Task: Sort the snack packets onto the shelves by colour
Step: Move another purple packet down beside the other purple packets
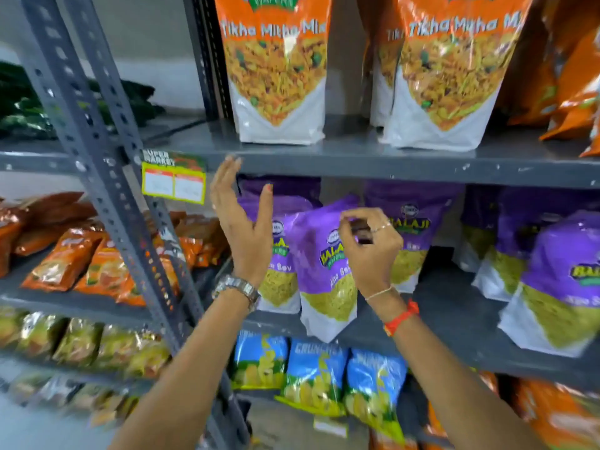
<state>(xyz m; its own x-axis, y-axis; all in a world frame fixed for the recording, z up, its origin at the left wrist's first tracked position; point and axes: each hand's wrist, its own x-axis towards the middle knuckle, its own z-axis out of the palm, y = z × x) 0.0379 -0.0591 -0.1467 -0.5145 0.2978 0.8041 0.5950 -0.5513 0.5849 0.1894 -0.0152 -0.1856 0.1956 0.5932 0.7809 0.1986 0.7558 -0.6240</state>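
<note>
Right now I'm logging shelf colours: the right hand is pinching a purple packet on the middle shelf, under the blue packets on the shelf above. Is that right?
Not quite. In the head view the shelf above holds orange packets, not blue; the blue packets sit one shelf below. The rest holds: the right hand is pinching a purple packet on the middle shelf.

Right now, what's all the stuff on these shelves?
Orange packs: two big in front, more behind, top shelf.
Purple packs: at least six, middle shelf.
Blue packs: three, lower shelf.
Small orange packs: several, left rack.
Yellow-green packs: several, left rack, lower.
Price tag: one, yellow, shelf edge.
Left hand: open, wearing a watch.
Right hand: pinching a purple pack's top.
</note>
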